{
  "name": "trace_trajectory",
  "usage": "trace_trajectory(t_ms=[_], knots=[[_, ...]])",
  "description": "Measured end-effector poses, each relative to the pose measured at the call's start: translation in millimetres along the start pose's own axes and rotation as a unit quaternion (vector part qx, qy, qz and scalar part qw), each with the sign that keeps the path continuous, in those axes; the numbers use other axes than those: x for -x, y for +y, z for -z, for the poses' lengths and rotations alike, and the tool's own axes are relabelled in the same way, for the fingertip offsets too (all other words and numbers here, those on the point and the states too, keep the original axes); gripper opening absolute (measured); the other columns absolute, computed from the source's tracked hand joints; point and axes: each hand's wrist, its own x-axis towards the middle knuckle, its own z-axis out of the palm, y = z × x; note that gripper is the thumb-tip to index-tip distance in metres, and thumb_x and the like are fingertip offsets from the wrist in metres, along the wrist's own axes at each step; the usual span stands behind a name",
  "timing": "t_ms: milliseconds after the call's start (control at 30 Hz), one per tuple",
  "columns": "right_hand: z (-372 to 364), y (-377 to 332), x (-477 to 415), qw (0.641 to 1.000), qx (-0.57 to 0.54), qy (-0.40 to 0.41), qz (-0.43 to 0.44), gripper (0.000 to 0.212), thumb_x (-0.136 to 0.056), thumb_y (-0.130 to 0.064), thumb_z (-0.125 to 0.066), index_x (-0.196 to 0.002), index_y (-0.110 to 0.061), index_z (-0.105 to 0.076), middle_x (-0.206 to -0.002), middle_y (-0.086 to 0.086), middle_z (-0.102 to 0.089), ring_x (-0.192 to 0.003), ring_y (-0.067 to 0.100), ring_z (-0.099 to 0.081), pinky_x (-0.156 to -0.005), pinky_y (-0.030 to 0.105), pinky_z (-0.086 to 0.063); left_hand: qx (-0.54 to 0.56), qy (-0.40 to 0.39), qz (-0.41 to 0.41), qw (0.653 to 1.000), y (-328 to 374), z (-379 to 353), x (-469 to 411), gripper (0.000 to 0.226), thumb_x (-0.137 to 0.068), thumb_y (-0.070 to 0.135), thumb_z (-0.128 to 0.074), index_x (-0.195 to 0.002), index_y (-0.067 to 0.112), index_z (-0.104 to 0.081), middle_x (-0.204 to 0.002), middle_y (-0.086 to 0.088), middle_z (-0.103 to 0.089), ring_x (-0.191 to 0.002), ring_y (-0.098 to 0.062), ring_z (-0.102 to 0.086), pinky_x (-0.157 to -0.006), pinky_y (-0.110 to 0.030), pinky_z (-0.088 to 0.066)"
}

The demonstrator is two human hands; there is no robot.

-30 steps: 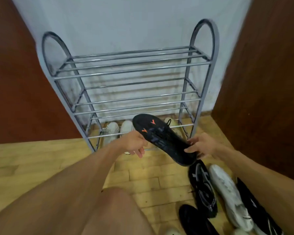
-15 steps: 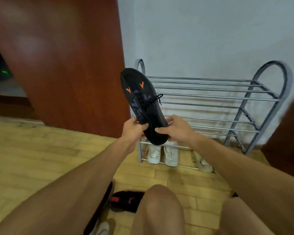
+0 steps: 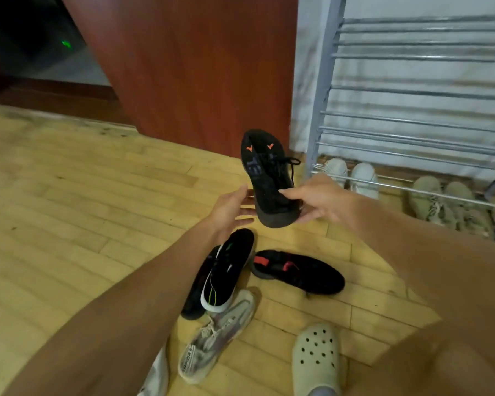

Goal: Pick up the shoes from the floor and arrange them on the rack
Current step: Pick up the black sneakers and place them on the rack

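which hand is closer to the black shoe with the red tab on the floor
Right. The right hand, holding the black shoe with orange marks, sits almost directly above the red-tab shoe. The left hand is open, up and further left.

Soft, even indoor light leaves the wooden floor [image 3: 69, 224] bright, with faint shadows. The top left corner is dark. Wide-angle distortion bends the edges, and slight blur softens the rack [image 3: 412, 92].

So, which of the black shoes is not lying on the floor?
The black shoe with orange marks, held up by the right hand; the other black shoes lie below.
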Motion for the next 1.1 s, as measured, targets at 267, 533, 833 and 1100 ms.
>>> trace_trajectory(t_ms=[267, 533, 833, 1100], knots=[[-35, 87, -30, 0.990, -0.056, -0.029, -0.126, 0.051, -0.087, -0.024, -0.069, -0.127, 0.003, -0.052, -0.105, 0.017, -0.056, -0.069, 0.024, -0.061, -0.069, 0.036, -0.056, -0.152, 0.107, 0.195, 0.963, -120, 45, -34, 0.022, -0.094, 0.014, -0.045, -0.102, 0.002, -0.061, -0.094, -0.012, -0.061, -0.074, -0.023, -0.057, -0.065, -0.030, -0.044], [-82, 148, -57, 0.981, -0.034, -0.008, -0.189, 0.045, -0.084, -0.029, -0.070, -0.120, -0.005, -0.058, -0.112, 0.016, -0.063, -0.084, 0.031, -0.067, -0.049, 0.032, -0.057, -0.283, 0.208, 0.314, 0.882, -216, 87, -36, 0.063, -0.097, 0.018, -0.041, -0.149, -0.003, -0.011, -0.148, -0.024, -0.035, -0.134, -0.040, -0.039, -0.105, -0.043, -0.038], [-85, 171, -62, 0.973, 0.035, -0.048, -0.222, 0.047, -0.081, -0.035, -0.074, -0.112, -0.001, -0.062, -0.105, 0.022, -0.067, -0.081, 0.039, -0.072, -0.072, 0.045, -0.061, -0.030, 0.273, 0.373, 0.886, -262, 97, -28, 0.032, -0.096, 0.011, -0.040, -0.122, -0.003, -0.050, -0.098, -0.013, -0.054, -0.084, -0.028, -0.056, -0.083, -0.041, -0.046], [-81, 170, -44, 0.973, 0.060, -0.073, -0.210, 0.045, -0.083, -0.013, -0.072, -0.121, 0.003, -0.054, -0.124, 0.021, -0.058, -0.106, 0.040, -0.062, -0.074, 0.045, -0.059, 0.056, 0.239, 0.357, 0.901, -257, 91, -10, 0.028, -0.094, 0.012, -0.051, -0.120, 0.002, -0.051, -0.108, -0.013, -0.059, -0.096, -0.022, -0.058, -0.090, -0.034, -0.044]])
